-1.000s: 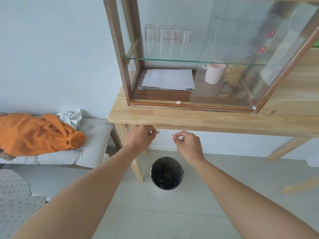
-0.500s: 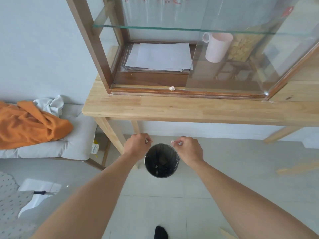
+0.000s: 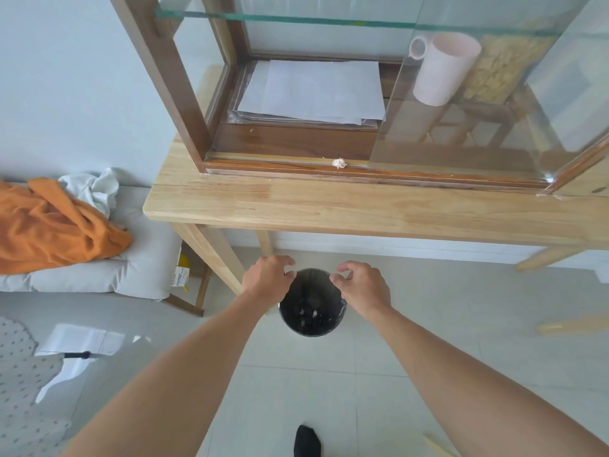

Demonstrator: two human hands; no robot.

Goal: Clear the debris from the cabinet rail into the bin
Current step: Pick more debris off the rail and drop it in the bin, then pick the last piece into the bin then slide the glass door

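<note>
A small crumpled whitish ball of debris [image 3: 339,163] lies in the bottom rail [image 3: 276,164] of the wooden glass cabinet, just left of the sliding pane's edge. A tiny crumb sits beside it. Below, on the floor, stands a round black bin [image 3: 298,326] with pale bits inside. My left hand [image 3: 268,279] hovers over the bin's left rim and my right hand [image 3: 362,288] over its right rim. On both hands the thumb and fingers are parted, and I see nothing held in either.
The cabinet stands on a light wooden table [image 3: 329,209] and holds a stack of papers [image 3: 313,90] and a pink mug [image 3: 441,69] behind glass. A cushioned bench with an orange cloth [image 3: 56,225] is at the left. A dark sock tip [image 3: 306,440] shows at the bottom.
Both hands came down from the table's front edge to the bin. Their pinched fingertips, which held small bits, have parted over it. My view has tilted downward.
</note>
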